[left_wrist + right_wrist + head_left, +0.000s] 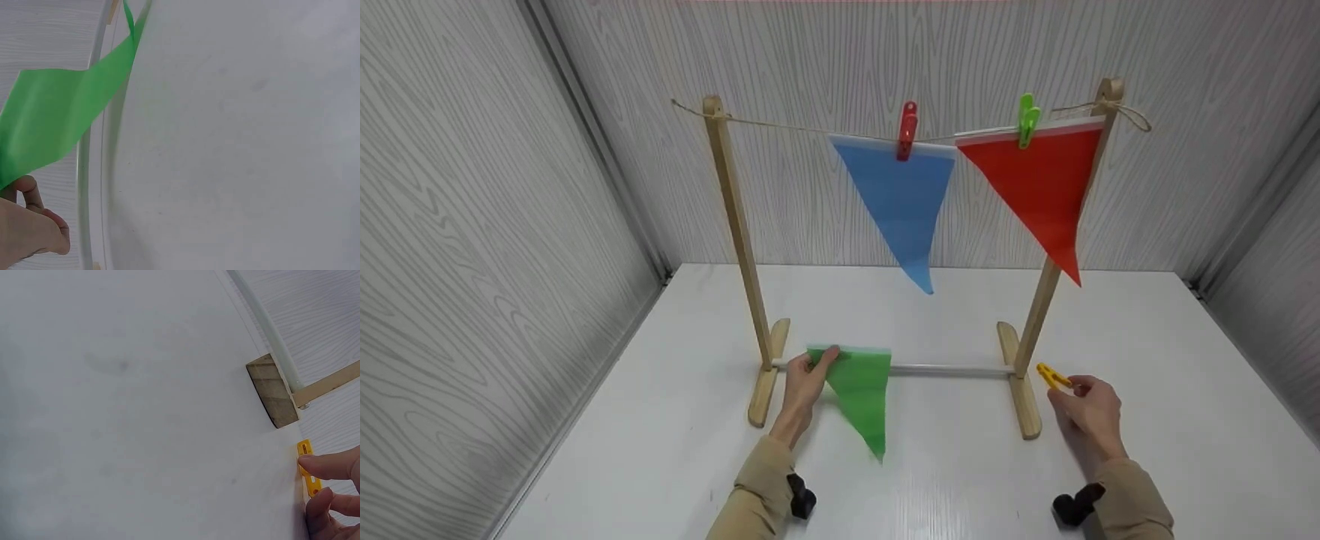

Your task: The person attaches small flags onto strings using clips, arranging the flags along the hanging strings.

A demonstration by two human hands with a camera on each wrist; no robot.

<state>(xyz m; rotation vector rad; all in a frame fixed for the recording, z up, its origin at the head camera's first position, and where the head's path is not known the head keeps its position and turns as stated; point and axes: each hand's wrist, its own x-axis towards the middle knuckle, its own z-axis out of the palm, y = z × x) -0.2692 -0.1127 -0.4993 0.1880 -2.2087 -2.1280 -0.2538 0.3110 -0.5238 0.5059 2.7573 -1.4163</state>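
A green triangular flag [864, 390] hangs point-down from my left hand [805, 382], which pinches its pale-edged top near the left corner. In the left wrist view the flag [50, 112] stretches away from the fingers, its tip bent. Out to the right, my right hand [1091, 412] holds a yellow clothespin [1054, 376] between thumb and fingers, beside the stand's right foot. The right wrist view shows the thumb lying across the clothespin [309, 467]. Overhead, a blue flag [901, 202] hangs on a string [787, 125] by a red clothespin [907, 131], next to a red flag [1039, 180] under a green clothespin [1027, 121].
The string runs between a left wooden post [739, 240] and a right wooden post [1039, 315]. A white rod [949, 370] joins their feet low over the white table [945, 465]. Grey wood-grain panels [825, 60] enclose the back and sides.
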